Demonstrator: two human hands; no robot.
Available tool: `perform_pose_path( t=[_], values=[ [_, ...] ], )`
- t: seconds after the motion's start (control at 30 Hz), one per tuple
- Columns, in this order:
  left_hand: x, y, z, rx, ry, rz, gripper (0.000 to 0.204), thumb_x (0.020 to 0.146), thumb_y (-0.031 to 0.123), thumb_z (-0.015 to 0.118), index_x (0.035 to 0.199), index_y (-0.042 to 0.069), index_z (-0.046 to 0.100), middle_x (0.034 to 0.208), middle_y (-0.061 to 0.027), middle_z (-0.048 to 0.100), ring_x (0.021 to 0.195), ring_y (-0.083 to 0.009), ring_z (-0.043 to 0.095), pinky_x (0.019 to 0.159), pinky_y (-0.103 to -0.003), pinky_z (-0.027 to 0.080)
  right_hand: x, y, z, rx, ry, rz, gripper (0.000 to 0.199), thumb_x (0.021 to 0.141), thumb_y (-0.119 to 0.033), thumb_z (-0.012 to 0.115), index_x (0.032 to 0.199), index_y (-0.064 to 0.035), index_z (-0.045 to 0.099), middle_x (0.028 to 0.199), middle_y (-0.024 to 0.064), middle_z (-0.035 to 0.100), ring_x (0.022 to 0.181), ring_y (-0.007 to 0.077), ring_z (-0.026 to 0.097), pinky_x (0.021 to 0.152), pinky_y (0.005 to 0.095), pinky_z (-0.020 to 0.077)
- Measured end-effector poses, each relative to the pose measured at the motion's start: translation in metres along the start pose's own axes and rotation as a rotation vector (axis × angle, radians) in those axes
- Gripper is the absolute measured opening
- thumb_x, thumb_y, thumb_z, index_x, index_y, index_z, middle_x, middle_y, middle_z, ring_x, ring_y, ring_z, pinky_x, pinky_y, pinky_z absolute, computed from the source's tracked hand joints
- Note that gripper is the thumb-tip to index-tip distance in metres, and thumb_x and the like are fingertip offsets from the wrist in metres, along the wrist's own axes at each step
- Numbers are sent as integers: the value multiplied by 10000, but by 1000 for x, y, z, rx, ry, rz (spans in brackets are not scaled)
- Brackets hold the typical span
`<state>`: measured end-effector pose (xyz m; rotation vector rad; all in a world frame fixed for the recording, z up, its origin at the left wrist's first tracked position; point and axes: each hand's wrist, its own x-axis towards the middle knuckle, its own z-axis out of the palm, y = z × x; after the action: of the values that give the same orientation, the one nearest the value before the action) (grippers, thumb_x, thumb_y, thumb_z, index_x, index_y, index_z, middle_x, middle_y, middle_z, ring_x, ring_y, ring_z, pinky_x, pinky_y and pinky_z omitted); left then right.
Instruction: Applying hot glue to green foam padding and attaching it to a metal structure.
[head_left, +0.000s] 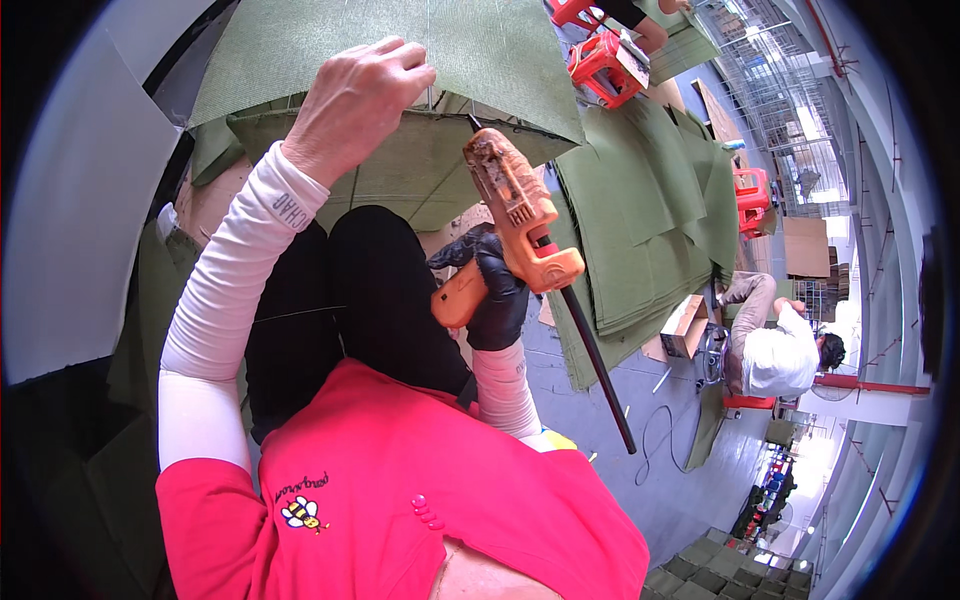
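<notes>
Clamped in my right hand [492, 290], which is wearing a black glove, is an orange glue gun [515, 215]; my fingers are wrapping tight around its handle, and its grimy nozzle is pointing up toward the edge of the green fabric sheet [470, 45] above my knees; a long dark glue stick [598, 365] is sticking out of the gun's back end, slanting down toward the grey floor [660, 470]; my left hand [358, 100], bare below a white sleeve, is pinching the lower edge of that same green sheet, fingers curled closed over the cloth, just left of the nozzle; a second layer of the fabric is hanging beneath it, over my black trousers; to my right, a stack of green fabric pieces [640, 220] is lying spread across the floor, with a cardboard box [685, 325] at its near corner; beyond it a person in a white shirt [780, 355] is sitting bent over; red plastic stools [605, 65] are standing at the far end of the stack.
</notes>
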<state>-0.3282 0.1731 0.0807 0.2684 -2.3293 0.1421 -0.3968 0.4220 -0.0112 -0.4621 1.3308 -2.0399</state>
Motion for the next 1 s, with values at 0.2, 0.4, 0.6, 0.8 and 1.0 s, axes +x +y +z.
perform_pose_path(
  t=[0.2, 0.4, 0.6, 0.8, 1.0],
  values=[
    [-2, -1, 0, 3, 55, 19, 38, 775, 40, 627, 780, 49, 590, 828, -50, 594, 879, -225, 649, 700, -353, 567, -5, 6, 7, -44, -22, 32, 199, 903, -43, 608, 1089, 26, 623, 1038, 57, 661, 965, 164, 643, 875, 328, 510],
    [-5, -2, -2, 16, 55, 14, 35, 775, 49, 631, 784, 53, 597, 830, -50, 596, 881, -221, 651, 700, -347, 568, 0, 5, 4, 35, -161, 44, 233, 891, -35, 638, 1116, 20, 621, 1044, 60, 662, 963, 161, 644, 882, 322, 512],
    [-6, -2, -2, 9, 69, 17, 31, 775, 58, 634, 780, 59, 604, 829, -45, 597, 874, -210, 653, 692, -344, 569, -4, 18, 3, -41, -29, 24, 244, 892, -56, 614, 1121, 28, 608, 1019, 85, 665, 936, 187, 656, 867, 336, 526],
    [-6, -1, -3, 10, 71, 9, 23, 780, 58, 632, 785, 61, 610, 825, -44, 593, 877, -209, 652, 695, -341, 569, 3, 16, -2, -2, -118, 95, 244, 893, -21, 646, 1133, 20, 627, 1059, 70, 670, 980, 159, 648, 887, 315, 516],
    [-8, 0, -4, -12, 52, 4, 21, 787, 49, 625, 797, 57, 609, 832, -43, 593, 883, -211, 651, 701, -345, 568, -5, 26, 11, -133, -19, 53, 227, 892, -131, 532, 1033, 43, 569, 916, 161, 661, 846, 265, 667, 822, 390, 540]
  ],
)
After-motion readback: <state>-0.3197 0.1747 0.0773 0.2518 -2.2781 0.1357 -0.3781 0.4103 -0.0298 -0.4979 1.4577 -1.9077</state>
